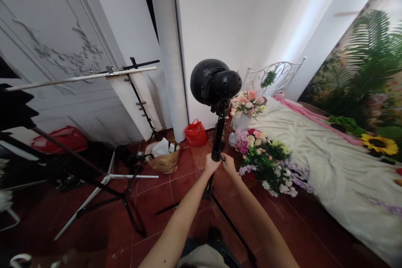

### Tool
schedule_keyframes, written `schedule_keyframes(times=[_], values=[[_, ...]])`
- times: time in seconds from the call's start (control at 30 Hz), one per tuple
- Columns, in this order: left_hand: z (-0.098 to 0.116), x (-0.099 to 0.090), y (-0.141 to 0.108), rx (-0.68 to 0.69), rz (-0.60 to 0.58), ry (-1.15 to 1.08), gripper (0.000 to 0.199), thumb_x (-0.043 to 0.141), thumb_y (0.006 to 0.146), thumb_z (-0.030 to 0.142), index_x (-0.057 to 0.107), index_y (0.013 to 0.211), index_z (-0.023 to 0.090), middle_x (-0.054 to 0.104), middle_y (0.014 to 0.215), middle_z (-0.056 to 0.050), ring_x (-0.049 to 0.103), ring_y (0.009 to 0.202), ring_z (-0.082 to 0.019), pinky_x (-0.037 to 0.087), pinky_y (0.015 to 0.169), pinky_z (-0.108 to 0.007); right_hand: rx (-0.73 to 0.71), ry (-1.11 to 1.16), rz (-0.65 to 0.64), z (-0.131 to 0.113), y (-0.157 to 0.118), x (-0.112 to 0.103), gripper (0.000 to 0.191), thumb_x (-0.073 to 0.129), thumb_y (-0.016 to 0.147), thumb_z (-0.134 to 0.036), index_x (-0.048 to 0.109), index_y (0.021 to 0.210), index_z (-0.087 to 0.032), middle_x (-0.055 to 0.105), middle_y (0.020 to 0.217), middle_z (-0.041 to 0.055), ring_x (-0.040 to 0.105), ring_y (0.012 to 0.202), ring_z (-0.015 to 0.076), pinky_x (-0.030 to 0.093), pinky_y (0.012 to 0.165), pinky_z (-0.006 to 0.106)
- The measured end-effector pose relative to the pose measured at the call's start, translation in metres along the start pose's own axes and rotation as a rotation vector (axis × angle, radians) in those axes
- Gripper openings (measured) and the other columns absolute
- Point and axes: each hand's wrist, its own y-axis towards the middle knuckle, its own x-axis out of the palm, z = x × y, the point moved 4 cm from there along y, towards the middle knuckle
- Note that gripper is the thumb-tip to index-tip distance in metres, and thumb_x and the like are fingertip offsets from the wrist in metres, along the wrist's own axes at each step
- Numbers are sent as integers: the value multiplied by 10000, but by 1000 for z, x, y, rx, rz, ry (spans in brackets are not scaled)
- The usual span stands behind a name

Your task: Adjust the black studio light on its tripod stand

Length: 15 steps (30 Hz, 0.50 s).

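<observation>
A black light stand [219, 139] stands upright in front of me, its legs spread on the floor. On top sits a black studio light [212, 81] with a wide round reflector and a rounded, vented back end. My left hand [212, 163] is closed around the pole from the left, just below a collar. My right hand [228, 162] grips the same spot from the right, its thumb by a small dark knob or lever at the collar. Most of the fingers of both hands are hidden behind the pole and wrists.
Other stands [121, 194] with a white crossbar [84, 78] crowd the left. A wicker basket [165, 162] and a red bag [196, 134] lie ahead by the wall. Artificial flowers [266, 159] and a bed with a cream cover [317, 150] are at the right.
</observation>
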Motion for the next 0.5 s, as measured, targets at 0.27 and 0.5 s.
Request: schedule_keyframes(times=[0.27,0.5], values=[[4,-1,-2,49,4,-25,89,647,565,135,622,641,94,628,638,-48,538,575,-111,425,536,-200,-2,-194,211,3,-14,-1,408,309,885,-410,636,808,-180,640,685,68,564,614,152,318,535,211],[5,0,-3,59,14,-8,82,624,598,159,621,626,82,626,630,-63,546,575,-117,418,526,-203,117,-280,-9,-8,-1,-21,407,405,848,-467,673,732,-184,660,673,103,608,644,185,326,522,225]])
